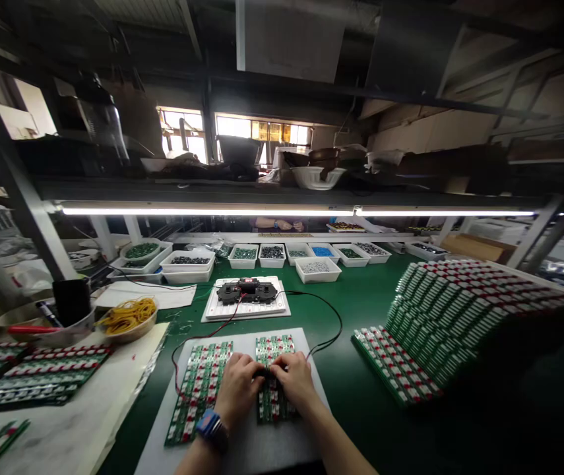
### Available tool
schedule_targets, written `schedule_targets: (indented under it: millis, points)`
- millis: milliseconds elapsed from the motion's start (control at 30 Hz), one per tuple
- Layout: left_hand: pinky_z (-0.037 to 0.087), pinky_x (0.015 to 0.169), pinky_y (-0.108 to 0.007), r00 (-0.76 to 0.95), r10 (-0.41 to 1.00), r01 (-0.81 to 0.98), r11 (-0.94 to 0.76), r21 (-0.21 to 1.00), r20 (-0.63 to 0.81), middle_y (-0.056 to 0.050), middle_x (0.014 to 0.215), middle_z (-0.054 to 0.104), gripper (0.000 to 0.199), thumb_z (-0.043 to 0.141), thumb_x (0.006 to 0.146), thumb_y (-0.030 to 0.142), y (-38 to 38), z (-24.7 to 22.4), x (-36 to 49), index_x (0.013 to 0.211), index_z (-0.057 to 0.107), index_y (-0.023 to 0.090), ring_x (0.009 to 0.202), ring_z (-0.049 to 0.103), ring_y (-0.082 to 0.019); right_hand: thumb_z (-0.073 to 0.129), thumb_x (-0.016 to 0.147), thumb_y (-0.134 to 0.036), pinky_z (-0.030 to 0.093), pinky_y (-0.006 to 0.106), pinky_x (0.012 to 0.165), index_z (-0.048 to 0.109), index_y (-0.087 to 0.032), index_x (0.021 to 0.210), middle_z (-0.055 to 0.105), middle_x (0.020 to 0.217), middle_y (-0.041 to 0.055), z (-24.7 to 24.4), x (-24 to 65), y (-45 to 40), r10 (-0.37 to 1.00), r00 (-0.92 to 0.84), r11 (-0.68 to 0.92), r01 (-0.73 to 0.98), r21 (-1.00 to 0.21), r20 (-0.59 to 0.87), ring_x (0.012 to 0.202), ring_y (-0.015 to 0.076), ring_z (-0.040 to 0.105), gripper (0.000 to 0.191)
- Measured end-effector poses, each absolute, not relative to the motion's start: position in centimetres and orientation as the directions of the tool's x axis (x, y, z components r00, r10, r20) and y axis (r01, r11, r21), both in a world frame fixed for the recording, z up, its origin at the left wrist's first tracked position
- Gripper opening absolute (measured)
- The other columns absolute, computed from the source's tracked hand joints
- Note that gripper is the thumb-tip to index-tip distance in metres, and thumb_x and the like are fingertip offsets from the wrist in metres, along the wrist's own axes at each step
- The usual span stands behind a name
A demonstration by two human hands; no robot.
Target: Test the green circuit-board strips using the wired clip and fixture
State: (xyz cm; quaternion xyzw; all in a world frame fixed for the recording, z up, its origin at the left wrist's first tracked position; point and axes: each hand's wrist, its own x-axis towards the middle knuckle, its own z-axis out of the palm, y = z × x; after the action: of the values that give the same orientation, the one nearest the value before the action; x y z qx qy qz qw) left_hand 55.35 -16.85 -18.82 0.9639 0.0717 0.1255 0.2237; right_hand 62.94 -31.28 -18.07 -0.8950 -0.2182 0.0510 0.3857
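The left hand point(236, 389) and right hand point(294, 379) meet over a white foam pad point(262, 443), fingers curled inward, and each grip looks closed on a small black piece point(263, 373) that the fingers partly hide. A blue-faced wristwatch point(211, 429) sits on the left wrist. The pad carries two rows of green circuit boards: the left row point(197, 389) lies just beside the left hand, and the right row point(272, 399) runs directly beneath the fingertips. A red wire point(212, 328) and a black wire point(330, 328) curve from a black electronic unit point(247, 290), which sits on a white tray point(212, 309) farther up the green tabletop point(361, 343), toward the pad. To the right, green boards with white and red parts stand in long overlapping rows point(440, 316). To the left, more boards point(47, 376) lie on a white sheet beside a bowl of yellow rubber bands point(128, 316) and a black cup point(71, 300). White trays of small components point(314, 269) line the far side of the tabletop. Beyond them, below a lit fluorescent tube point(202, 212), a co-worker's clasped hands point(284, 225) rest at the far side.
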Motion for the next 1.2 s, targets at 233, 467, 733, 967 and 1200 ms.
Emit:
schedule_targets:
  millis: [233,467,733,967,1200]
  points:
    - [0.042,0.089,-0.037,0.979,0.13,0.046,-0.895,0.445,0.159,-0.005,0.091,0.068,0.021,0.063,0.085,0.02,-17.1,-16.9,54.4,0.101,0.075,0.025,0.097,0.054,-0.025,0.066,0.081,-0.025,0.036,0.028,0.085,0.076,-0.024,0.074,0.075,0.08,-0.0014,-17.1,63.2,-32.4,0.54,0.84,-0.55,0.394,-0.736,0.047,0.093,0.0198,0.061,0.013]
    - [0.043,0.09,-0.035,0.985,0.142,0.077,-0.862,0.5,0.094,-0.006,0.092,0.069,0.022,0.064,0.084,0.021,-17.0,-17.7,53.8,0.102,0.076,0.024,0.098,0.055,-0.024,0.067,0.075,-0.017,0.039,0.024,0.076,0.075,-0.021,0.069,0.074,0.073,-0.0012,-17.3,63.1,-32.4,0.561,0.827,-0.544,0.386,-0.745,0.018,0.079,0.016,0.064,0.011]
    - [0.043,0.092,-0.036,0.988,0.139,0.087,-0.859,0.505,0.066,-0.006,0.096,0.069,0.026,0.06,0.084,0.021,-16.9,-18.4,53.8,0.104,0.075,0.025,0.1,0.056,-0.025,0.063,0.079,-0.021,0.037,0.025,0.077,0.075,-0.022,0.073,0.074,0.078,0.0004,-17.5,63.0,-32.4,0.574,0.818,-0.614,0.444,-0.652,0.016,0.087,0.018,0.063,0.014]
    - [0.043,0.094,-0.037,0.985,0.147,0.08,-0.857,0.509,0.093,-0.006,0.097,0.069,0.028,0.058,0.084,0.02,-16.9,-19.1,53.9,0.106,0.074,0.023,0.101,0.056,-0.025,0.057,0.083,-0.023,0.032,0.029,0.083,0.073,-0.023,0.076,0.074,0.085,0.0014,-17.6,62.7,-31.9,0.565,0.825,-0.683,0.46,-0.567,-0.011,0.094,0.0198,0.06,0.017]
    - [0.043,0.092,-0.037,0.978,0.156,0.059,-0.842,0.536,0.138,-0.006,0.094,0.068,0.024,0.056,0.085,0.019,-17.0,-19.8,53.8,0.1,0.075,0.022,0.099,0.056,-0.025,0.061,0.085,-0.037,0.03,0.033,0.085,0.07,-0.023,0.078,0.073,0.087,0.0027,-16.9,61.9,-31.5,0.544,0.839,-0.721,0.458,-0.519,-0.015,0.1,0.024,0.057,0.018]
